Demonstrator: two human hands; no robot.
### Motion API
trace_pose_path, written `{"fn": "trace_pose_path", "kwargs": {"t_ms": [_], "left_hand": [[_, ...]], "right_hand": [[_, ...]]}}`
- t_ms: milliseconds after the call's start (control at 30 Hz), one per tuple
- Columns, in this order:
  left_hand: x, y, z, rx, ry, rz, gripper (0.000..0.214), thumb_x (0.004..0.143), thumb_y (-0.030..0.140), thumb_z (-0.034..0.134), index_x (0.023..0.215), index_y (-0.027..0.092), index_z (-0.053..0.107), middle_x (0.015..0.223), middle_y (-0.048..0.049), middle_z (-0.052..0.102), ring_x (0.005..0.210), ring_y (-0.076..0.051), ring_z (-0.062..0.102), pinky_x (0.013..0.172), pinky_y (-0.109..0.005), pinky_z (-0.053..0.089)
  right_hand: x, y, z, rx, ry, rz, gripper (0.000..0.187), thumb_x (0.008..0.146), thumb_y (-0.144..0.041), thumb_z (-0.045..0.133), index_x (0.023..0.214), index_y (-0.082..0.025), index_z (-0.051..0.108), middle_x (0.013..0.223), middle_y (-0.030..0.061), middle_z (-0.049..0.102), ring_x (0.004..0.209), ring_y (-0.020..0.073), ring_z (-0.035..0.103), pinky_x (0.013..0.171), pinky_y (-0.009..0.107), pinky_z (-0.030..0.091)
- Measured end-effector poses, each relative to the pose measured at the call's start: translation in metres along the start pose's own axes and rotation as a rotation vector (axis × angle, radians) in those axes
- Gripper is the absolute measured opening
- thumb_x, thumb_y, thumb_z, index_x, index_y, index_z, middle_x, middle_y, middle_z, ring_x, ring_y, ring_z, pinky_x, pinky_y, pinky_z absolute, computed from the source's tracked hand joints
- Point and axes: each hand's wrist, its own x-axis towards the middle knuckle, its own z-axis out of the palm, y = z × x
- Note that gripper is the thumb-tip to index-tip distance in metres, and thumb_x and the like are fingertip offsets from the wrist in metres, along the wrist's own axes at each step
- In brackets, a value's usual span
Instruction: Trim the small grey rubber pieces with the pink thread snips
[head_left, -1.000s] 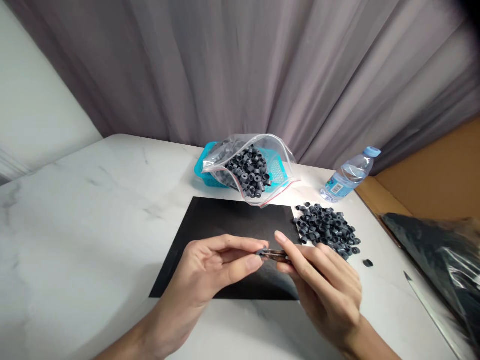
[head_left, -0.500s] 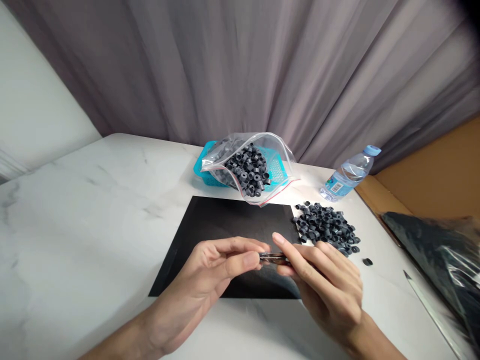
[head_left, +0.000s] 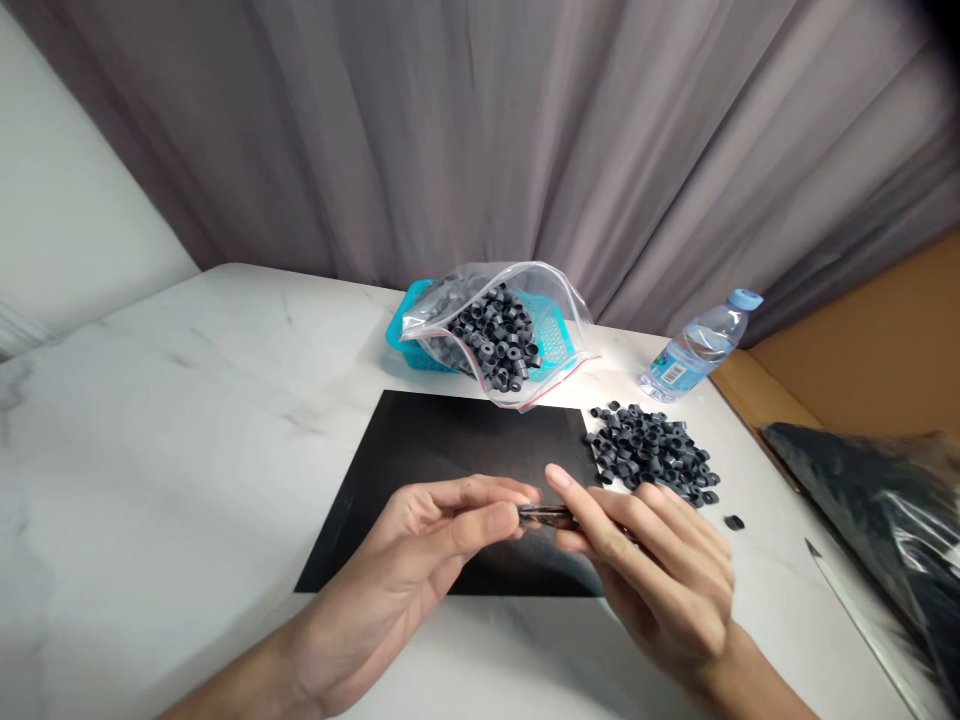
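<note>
Above the black mat, my left hand pinches a small dark piece between thumb and fingers. Most of that piece is hidden by the fingertips. My right hand is closed around a small pair of metal pliers, its index finger stretched along the top. The slim jaws point left and meet the piece at my left fingertips. Little of the tool shows, so its exact kind is unclear. Beyond my right hand lies a pile of small dark grey plastic rings, and one loose ring sits apart.
An open zip bag of similar rings rests in a blue basket behind the mat. A water bottle stands back right. A pointed pale strip, a cardboard box and a dark plastic bag line the right side.
My right hand has shifted very slightly to the right. Both hands otherwise keep the same hold, with the jaws still at my left fingertips.
</note>
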Motion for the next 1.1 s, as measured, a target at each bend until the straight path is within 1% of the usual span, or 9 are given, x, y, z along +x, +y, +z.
{"fn": "trace_pose_path", "kwargs": {"t_ms": [100,267,433,600,767,867,1000,1100], "left_hand": [[-0.0002,-0.0008,0.0002,-0.012,0.017,-0.01,0.01,0.088,0.03,0.077,0.095,0.029,0.083,0.104,0.0016,0.081,0.109,-0.016,0.065,0.099,-0.022,0.045],[0.0003,0.0001,0.0006,0.002,-0.011,0.006,0.011,0.089,0.029,0.076,0.098,0.028,0.083,0.104,0.001,0.08,0.11,-0.017,0.066,0.1,-0.024,0.046],[0.0007,0.0003,0.0003,0.005,-0.02,0.004,0.011,0.09,0.028,0.075,0.097,0.026,0.083,0.104,0.0006,0.079,0.11,-0.017,0.066,0.1,-0.024,0.046],[0.0004,0.0002,-0.0012,0.019,-0.022,0.008,0.012,0.089,0.029,0.076,0.097,0.025,0.083,0.105,-0.0007,0.079,0.111,-0.019,0.066,0.101,-0.026,0.047],[0.0021,-0.001,-0.0013,0.015,-0.031,0.002,0.012,0.091,0.028,0.074,0.099,0.025,0.083,0.107,-0.0003,0.08,0.112,-0.018,0.066,0.102,-0.024,0.046],[0.0043,-0.0024,0.0006,-0.008,-0.021,0.003,0.012,0.091,0.027,0.074,0.099,0.027,0.083,0.109,0.001,0.081,0.115,-0.017,0.066,0.104,-0.023,0.044],[0.0026,-0.004,0.0021,-0.033,0.03,0.007,0.011,0.089,0.028,0.077,0.097,0.029,0.083,0.111,0.0019,0.081,0.12,-0.018,0.065,0.106,-0.023,0.044],[0.0006,-0.0041,0.001,-0.045,0.042,0.004,0.013,0.088,0.029,0.077,0.099,0.028,0.083,0.113,0.0009,0.081,0.124,-0.018,0.064,0.108,-0.024,0.042]], "right_hand": [[0.0005,0.0008,-0.0004,-0.017,-0.001,-0.007,0.049,0.1,-0.017,0.063,0.147,-0.013,0.054,0.086,0.006,0.071,0.066,0.013,0.052,0.063,0.03,0.038],[-0.0009,0.001,-0.0007,-0.02,-0.006,0.011,0.051,0.1,-0.018,0.063,0.149,-0.017,0.052,0.086,0.0052,0.072,0.065,0.0132,0.053,0.063,0.03,0.039],[-0.0018,0.0001,-0.0005,-0.001,-0.003,0.015,0.051,0.099,-0.016,0.064,0.149,-0.015,0.053,0.088,0.006,0.072,0.065,0.0139,0.052,0.063,0.031,0.039],[-0.002,-0.0006,-0.0009,-0.028,-0.001,0.008,0.051,0.1,-0.017,0.063,0.15,-0.016,0.051,0.087,0.0056,0.072,0.064,0.0136,0.053,0.062,0.031,0.039],[-0.0031,-0.0004,0.0012,-0.035,0.002,0.01,0.053,0.098,-0.016,0.065,0.149,-0.015,0.052,0.087,0.0057,0.072,0.065,0.0135,0.052,0.063,0.03,0.039],[-0.0034,-0.0002,0.0036,0.004,0.013,0.029,0.052,0.097,-0.014,0.065,0.148,-0.015,0.054,0.087,0.0055,0.072,0.064,0.0137,0.053,0.062,0.03,0.039],[-0.0029,-0.0008,0.0042,0.132,0.033,0.098,0.048,0.101,-0.015,0.059,0.149,-0.019,0.053,0.086,0.0047,0.07,0.066,0.0132,0.055,0.061,0.028,0.041],[-0.0031,-0.0011,0.0038,0.177,0.04,0.113,0.047,0.102,-0.016,0.057,0.149,-0.019,0.053,0.086,0.0051,0.07,0.068,0.0133,0.057,0.062,0.028,0.042]]}}
